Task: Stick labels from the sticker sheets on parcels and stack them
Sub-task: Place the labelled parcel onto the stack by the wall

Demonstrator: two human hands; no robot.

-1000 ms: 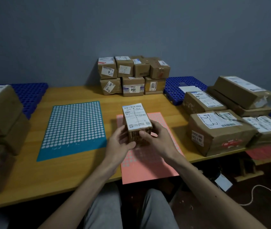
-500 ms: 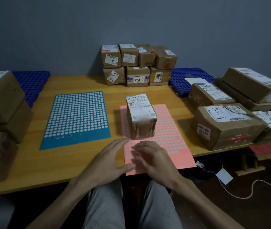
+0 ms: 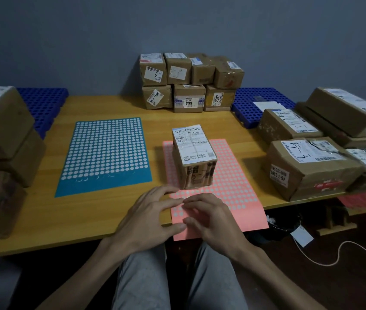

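Bare table [image 3: 157,130] (narrow lane) lies between blue sheet [image 3: 104,153] and parcel [image 3: 194,156].

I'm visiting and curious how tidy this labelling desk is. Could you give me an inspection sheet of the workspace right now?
Surface: wooden table, carrying sheets and parcels.
Job's things: blue sticker sheet lies flat; pink sticker sheet overhangs the near edge; small parcel stands on it; back stack, right parcels and left parcels stand around.
Clutter: white tag on the floor.
Hands: left hand rests flat across the pink sheet's left edge; right hand has fingertips on it, sticker pinch unclear.
Cables: white cable loops across the floor, right.
Surroundings: grey wall; blue grid pallets beside the table.
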